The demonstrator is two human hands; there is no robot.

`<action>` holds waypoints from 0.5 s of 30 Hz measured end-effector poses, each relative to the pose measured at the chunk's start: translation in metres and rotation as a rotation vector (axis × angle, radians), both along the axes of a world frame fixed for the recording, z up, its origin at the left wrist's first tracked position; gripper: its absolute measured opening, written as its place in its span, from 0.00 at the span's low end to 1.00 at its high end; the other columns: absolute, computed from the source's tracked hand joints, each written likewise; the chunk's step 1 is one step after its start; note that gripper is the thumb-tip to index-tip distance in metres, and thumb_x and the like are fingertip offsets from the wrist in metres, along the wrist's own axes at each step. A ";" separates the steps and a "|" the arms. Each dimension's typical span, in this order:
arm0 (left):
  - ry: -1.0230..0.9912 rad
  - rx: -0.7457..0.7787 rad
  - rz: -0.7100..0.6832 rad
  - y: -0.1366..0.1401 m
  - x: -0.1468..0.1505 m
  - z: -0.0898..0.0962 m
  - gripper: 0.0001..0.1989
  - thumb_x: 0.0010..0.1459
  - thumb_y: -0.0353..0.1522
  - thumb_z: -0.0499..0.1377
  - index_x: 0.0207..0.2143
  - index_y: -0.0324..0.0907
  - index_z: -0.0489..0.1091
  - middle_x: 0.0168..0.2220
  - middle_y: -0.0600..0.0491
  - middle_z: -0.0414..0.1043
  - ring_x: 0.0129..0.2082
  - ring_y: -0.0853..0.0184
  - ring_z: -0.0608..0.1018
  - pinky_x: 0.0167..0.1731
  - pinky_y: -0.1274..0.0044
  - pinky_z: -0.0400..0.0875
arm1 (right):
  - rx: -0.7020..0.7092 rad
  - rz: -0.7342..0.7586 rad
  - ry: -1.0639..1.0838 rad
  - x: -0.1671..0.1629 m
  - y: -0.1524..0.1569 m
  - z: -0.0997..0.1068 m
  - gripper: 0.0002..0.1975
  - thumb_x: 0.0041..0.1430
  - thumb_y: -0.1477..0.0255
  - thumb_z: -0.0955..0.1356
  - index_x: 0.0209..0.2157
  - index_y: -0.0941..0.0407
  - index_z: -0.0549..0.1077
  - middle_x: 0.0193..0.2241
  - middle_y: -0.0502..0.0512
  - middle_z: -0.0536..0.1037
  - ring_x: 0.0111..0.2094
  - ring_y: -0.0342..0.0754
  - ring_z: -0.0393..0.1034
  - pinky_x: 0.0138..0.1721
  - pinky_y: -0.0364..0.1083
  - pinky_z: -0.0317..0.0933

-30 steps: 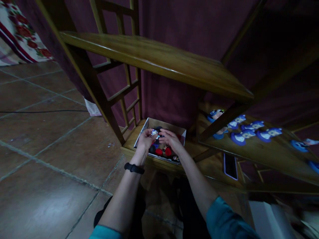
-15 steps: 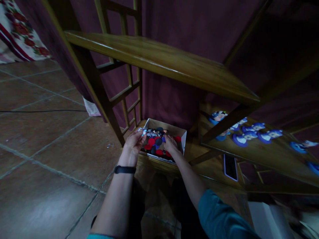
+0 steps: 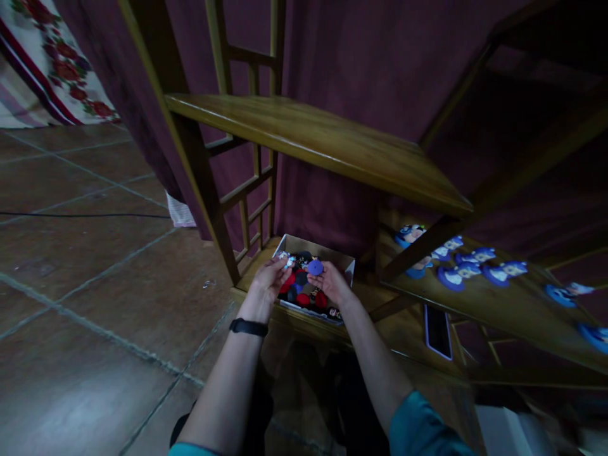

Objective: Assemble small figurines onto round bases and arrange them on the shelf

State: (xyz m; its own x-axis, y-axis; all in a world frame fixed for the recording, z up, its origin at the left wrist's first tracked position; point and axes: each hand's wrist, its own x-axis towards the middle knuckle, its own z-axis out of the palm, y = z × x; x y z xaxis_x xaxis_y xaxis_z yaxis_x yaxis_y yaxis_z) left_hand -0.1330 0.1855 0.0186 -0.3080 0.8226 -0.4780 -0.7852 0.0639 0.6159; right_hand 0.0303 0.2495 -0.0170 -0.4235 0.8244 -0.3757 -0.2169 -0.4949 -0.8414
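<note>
The left hand (image 3: 267,278) grips a small white-and-blue figure (image 3: 287,261) in its fingertips, leaving most of it uncovered. The right hand (image 3: 332,284) pinches a purple disc (image 3: 315,268) at its rim, so the flat face is turned up and unobstructed; whether anything is fixed beneath it, I cannot tell. The two pieces are apart, over the box (image 3: 349,273), which would probably catch either one if it slipped.

The box sits on the lower shelf (image 3: 396,324), near its left front corner, within easy reach of both hands. Its walls keep a loose jumble of red pieces (image 3: 303,299) and dark ones together. Further right, by the same shelf's front edge, a phone (image 3: 437,330) lies flat, apart from the box.

On the raised shelf (image 3: 513,310) at right, figures with purple bases (image 3: 458,276) are grouped towards the left end; the broad round bases look meant to steady them. Others with blue bases (image 3: 414,235) stand at the left edge and farther right.
</note>
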 end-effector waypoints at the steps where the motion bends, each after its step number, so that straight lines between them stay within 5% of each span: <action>1: 0.001 -0.005 -0.004 0.000 0.002 0.000 0.06 0.47 0.21 0.62 0.28 0.37 0.69 0.25 0.52 0.73 0.25 0.72 0.76 0.23 0.84 0.71 | 0.006 -0.002 0.002 0.000 -0.002 -0.001 0.09 0.56 0.68 0.61 0.31 0.57 0.70 0.29 0.56 0.77 0.29 0.45 0.73 0.37 0.47 0.70; 5: -0.008 0.000 -0.008 0.002 0.006 -0.002 0.06 0.47 0.21 0.62 0.27 0.36 0.69 0.24 0.52 0.72 0.24 0.72 0.76 0.22 0.84 0.70 | 0.057 0.056 -0.131 -0.003 -0.005 -0.013 0.05 0.53 0.71 0.65 0.32 0.57 0.69 0.26 0.54 0.76 0.25 0.44 0.72 0.33 0.47 0.70; 8: -0.013 0.012 0.026 0.004 0.005 -0.005 0.07 0.47 0.19 0.61 0.27 0.37 0.69 0.23 0.53 0.72 0.23 0.72 0.76 0.22 0.83 0.70 | 0.215 0.141 -0.429 -0.003 -0.005 -0.024 0.06 0.50 0.73 0.66 0.33 0.56 0.71 0.24 0.51 0.76 0.24 0.45 0.71 0.30 0.47 0.69; 12: 0.007 0.009 0.024 0.006 0.006 -0.009 0.08 0.46 0.18 0.61 0.28 0.37 0.68 0.24 0.53 0.72 0.23 0.73 0.75 0.24 0.83 0.71 | 0.514 0.105 -0.738 0.002 -0.002 -0.034 0.06 0.46 0.77 0.67 0.27 0.54 0.74 0.28 0.50 0.77 0.35 0.46 0.71 0.41 0.46 0.64; 15: 0.104 0.015 -0.007 0.006 0.010 -0.013 0.12 0.42 0.18 0.62 0.30 0.37 0.69 0.25 0.54 0.72 0.22 0.74 0.74 0.24 0.83 0.70 | 0.664 0.049 -0.767 0.004 0.002 -0.030 0.08 0.50 0.75 0.65 0.31 0.53 0.75 0.34 0.50 0.77 0.39 0.46 0.70 0.45 0.46 0.62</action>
State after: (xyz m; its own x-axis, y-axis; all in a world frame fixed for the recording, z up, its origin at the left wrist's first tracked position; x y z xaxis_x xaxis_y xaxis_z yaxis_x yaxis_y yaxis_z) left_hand -0.1226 0.1913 0.0052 -0.3499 0.8316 -0.4313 -0.7163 0.0593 0.6953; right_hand 0.0340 0.2515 -0.0474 -0.2992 0.9536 -0.0327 0.5052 0.1292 -0.8533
